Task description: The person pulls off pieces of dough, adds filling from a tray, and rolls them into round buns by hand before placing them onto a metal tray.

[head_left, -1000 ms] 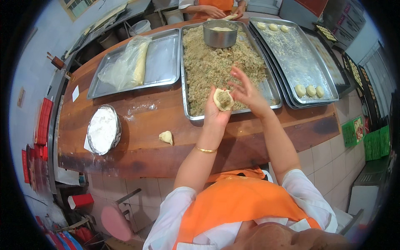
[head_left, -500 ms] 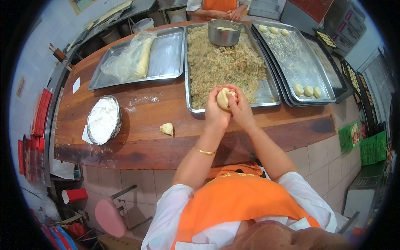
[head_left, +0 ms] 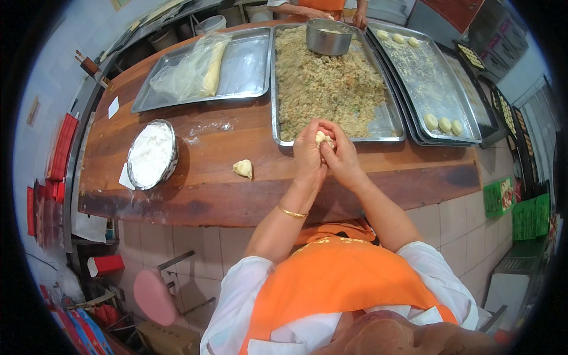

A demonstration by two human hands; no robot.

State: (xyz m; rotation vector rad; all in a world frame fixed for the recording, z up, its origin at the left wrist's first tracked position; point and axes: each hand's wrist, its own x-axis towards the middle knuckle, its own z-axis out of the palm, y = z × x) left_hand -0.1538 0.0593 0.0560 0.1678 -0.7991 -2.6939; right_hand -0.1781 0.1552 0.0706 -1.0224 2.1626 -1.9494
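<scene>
A pale piece of dough (head_left: pixel 323 139) is cupped between my two hands, in front of the near edge of the filling tray. My left hand (head_left: pixel 308 152) wraps it from the left, a gold bracelet on that wrist. From the right my right hand (head_left: pixel 341 155) closes over it, fingers and thumb pressed against the dough. Most of the dough is hidden by the fingers. On the wooden table to the left lies a small loose lump of dough (head_left: pixel 242 168). The metal tray (head_left: pixel 378 140) beyond my hands holds a crumbly filling (head_left: pixel 325 83).
A round metal pan (head_left: pixel 328 38) sits on the filling. At left stand a bowl of flour (head_left: pixel 149 155) and a tray (head_left: pixel 245 65) with dough in a plastic bag (head_left: pixel 198 71). Stacked trays (head_left: pixel 438 89) at right carry several dough balls (head_left: pixel 444 125). A co-worker (head_left: pixel 316 9) stands across the table.
My fingers have closed further over the dough, so less of it shows. The view has shifted slightly. Across the table, the co-worker's hands have moved apart.
</scene>
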